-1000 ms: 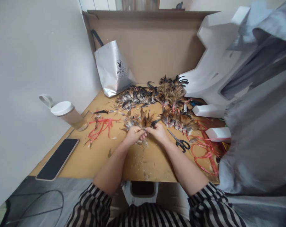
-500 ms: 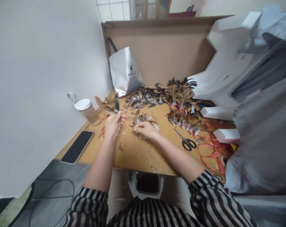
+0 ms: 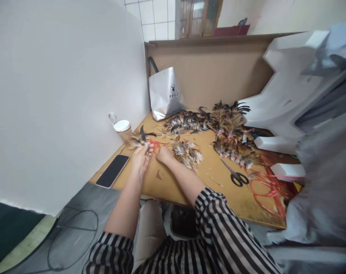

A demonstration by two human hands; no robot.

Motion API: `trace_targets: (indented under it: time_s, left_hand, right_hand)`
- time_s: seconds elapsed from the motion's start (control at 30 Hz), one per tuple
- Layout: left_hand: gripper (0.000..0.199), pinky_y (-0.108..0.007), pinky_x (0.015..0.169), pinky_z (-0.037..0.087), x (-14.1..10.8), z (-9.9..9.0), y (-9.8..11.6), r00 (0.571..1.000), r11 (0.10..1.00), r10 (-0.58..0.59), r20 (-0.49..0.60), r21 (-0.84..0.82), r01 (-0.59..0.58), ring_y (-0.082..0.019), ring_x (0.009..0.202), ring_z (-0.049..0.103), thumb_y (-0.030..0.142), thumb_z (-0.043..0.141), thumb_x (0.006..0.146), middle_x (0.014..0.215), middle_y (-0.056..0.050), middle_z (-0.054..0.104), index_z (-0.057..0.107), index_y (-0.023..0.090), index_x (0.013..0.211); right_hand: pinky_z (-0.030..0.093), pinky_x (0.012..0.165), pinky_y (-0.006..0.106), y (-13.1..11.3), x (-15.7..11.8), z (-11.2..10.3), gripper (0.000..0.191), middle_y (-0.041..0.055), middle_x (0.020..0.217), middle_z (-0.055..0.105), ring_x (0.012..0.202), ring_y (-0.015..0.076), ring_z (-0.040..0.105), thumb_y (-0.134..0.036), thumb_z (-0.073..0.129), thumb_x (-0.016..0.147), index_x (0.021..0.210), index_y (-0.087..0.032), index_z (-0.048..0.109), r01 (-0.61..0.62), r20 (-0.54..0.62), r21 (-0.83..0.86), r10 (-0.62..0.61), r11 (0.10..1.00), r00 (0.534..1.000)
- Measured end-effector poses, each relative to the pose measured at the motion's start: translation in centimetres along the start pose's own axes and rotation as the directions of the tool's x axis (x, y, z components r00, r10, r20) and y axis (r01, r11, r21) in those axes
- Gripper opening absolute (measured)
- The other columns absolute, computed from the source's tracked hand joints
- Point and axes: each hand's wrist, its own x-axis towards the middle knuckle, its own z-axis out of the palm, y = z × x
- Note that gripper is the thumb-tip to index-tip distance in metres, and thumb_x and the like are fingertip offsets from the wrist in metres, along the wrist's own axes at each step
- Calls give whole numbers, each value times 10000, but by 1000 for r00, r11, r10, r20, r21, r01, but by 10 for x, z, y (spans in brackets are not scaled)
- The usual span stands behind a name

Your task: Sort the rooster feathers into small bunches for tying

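My left hand (image 3: 141,159) pinches a small bunch of brown and black feathers (image 3: 135,141) by its quill ends, the tips fanning out to the left, one dark feather standing up. Close beside it, my right hand (image 3: 164,155) has its fingers closed at thin red plastic strings (image 3: 159,144); its fingertips are partly hidden. On the table to the right of that hand lies a loose pile of brown and whitish feathers (image 3: 188,154).
Black-handled scissors (image 3: 237,177) lie at the right, near tangled red string (image 3: 271,190). Tied feather bundles (image 3: 233,150) sit behind. A phone (image 3: 112,171), a lidded cup (image 3: 123,131) and a silver bag (image 3: 164,93) stand around the left and back of the table (image 3: 173,186).
My right hand has left the feather pile and moved left to the red strings beside my left hand. The feather bunch stays in my left hand. The view has shifted.
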Motion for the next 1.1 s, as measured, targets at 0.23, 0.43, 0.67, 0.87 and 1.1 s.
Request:
trace_targets:
  time_s: [0.23, 0.43, 0.67, 0.87, 1.1]
  left_hand:
    - [55, -144, 539, 451, 7, 15, -36, 987, 986, -160, 32, -34, 161, -73, 647, 611, 112, 585, 749, 833, -74, 671, 621, 101, 789]
    - [55, -201, 653, 477, 6, 64, -83, 958, 965, -242, 153, -69, 255, -92, 676, 614, 140, 639, 709, 778, -54, 668, 620, 111, 752]
    - [162, -213, 669, 467, 8, 77, -113, 937, 964, -266, 224, 32, 266, -109, 689, 620, 194, 706, 641, 757, -78, 677, 648, 89, 752]
    - [254, -230, 711, 456, 1, 71, -123, 925, 958, -274, 264, 153, 241, -115, 672, 617, 258, 757, 565, 712, -73, 679, 666, 91, 733]
    - [256, -262, 718, 463, -2, 71, -128, 914, 958, -256, 315, 207, 198, -124, 643, 609, 299, 748, 572, 682, -59, 675, 675, 107, 724]
  right_hand:
    - [354, 587, 204, 62, -34, -58, 213, 37, 757, 669, 668, 133, 574, -325, 478, 767, 769, -187, 640, 163, -264, 22, -152, 986, 952]
    - [340, 588, 240, 109, -63, -61, 212, 49, 675, 639, 618, 152, 549, -328, 465, 772, 742, -188, 620, 183, -354, -95, -205, 979, 913]
    - [352, 532, 216, 143, -44, -51, 246, -10, 578, 576, 515, 100, 477, -412, 557, 706, 712, -171, 605, 299, -359, 502, -118, 812, 926]
    - [408, 576, 241, 152, -30, -54, 278, 5, 635, 626, 536, 104, 519, -387, 658, 605, 738, -144, 626, 177, -225, 888, 65, 424, 972]
    - [400, 537, 231, 149, -34, -52, 268, 0, 576, 626, 514, 107, 527, -371, 687, 576, 716, -150, 633, 104, -125, 943, 48, 317, 991]
